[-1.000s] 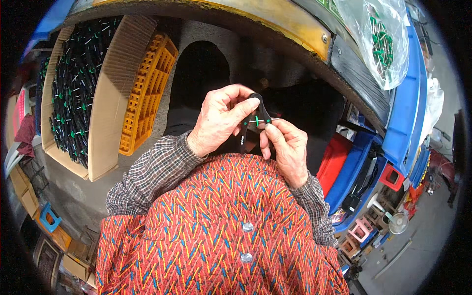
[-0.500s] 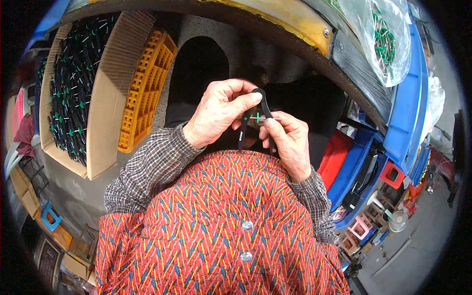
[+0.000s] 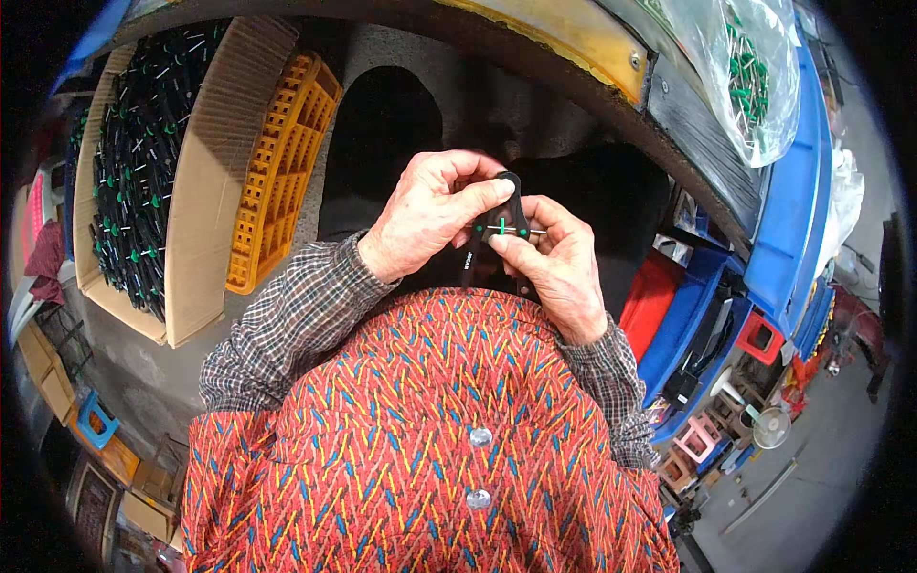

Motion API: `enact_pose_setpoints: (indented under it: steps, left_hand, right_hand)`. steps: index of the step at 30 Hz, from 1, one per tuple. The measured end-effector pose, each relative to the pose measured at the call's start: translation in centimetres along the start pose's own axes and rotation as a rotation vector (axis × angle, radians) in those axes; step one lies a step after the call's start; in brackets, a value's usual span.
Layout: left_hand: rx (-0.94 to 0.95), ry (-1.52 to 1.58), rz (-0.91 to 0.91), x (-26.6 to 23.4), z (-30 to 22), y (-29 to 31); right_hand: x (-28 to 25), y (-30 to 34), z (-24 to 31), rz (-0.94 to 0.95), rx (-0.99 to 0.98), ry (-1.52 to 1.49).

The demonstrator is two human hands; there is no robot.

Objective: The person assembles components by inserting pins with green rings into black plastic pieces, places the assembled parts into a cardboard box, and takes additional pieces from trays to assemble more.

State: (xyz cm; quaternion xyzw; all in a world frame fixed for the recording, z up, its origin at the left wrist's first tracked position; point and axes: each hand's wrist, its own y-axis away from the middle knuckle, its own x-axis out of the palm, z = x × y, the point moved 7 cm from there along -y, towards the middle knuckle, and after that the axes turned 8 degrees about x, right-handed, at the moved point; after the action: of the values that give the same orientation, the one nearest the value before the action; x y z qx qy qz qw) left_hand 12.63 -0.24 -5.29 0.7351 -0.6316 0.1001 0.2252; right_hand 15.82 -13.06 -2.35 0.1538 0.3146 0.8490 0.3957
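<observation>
A black strap (image 3: 516,201) is bent into a narrow loop in front of my lap. Its top bend is pinched between the thumb and finger of my left hand (image 3: 413,215). A thin metal pin (image 3: 537,231) with a green crosspiece (image 3: 502,226) lies across the loop's two legs, and green dots show where it meets them. My right hand (image 3: 561,272) is closed around the right leg and the pin, thumb just below the green crosspiece. Its other fingers are partly hidden behind the strap.
On the left, a cardboard box (image 3: 212,172) holds many similar black straps with green pieces, beside an orange plastic crate (image 3: 258,229). A worktable edge (image 3: 554,62) curves ahead. A clear bag (image 3: 769,134) of green-and-metal pins, a blue tray (image 3: 788,239) and a red bin (image 3: 652,296) are right.
My right hand has shifted slightly up and left, its thumb now closer to the green crosspiece. The strap's right leg has come nearer the left one, while my left hand stays nearly still.
</observation>
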Motion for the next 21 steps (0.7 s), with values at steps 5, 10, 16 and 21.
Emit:
enact_pose_setpoints:
  steps: [5, 10, 16, 21]
  left_hand:
    - [0.008, 0.020, -0.011, -0.15, -0.20, -0.05]
    - [0.027, 0.006, 0.012, -0.12, -0.27, 0.00]
    - [0.024, -0.014, -0.013, -0.21, 0.11, -0.01]
    - [0.024, -0.015, -0.014, -0.30, 0.02, -0.02]
  right_hand:
    - [-0.38, -0.21, -0.12, -0.007, -0.015, 0.093]
    - [-0.38, -0.50, -0.43, -0.016, -0.023, 0.148]
    - [-0.08, -0.24, 0.10, -0.036, -0.086, 0.165]
    - [-0.33, -0.53, -0.03, -0.025, -0.058, 0.190]
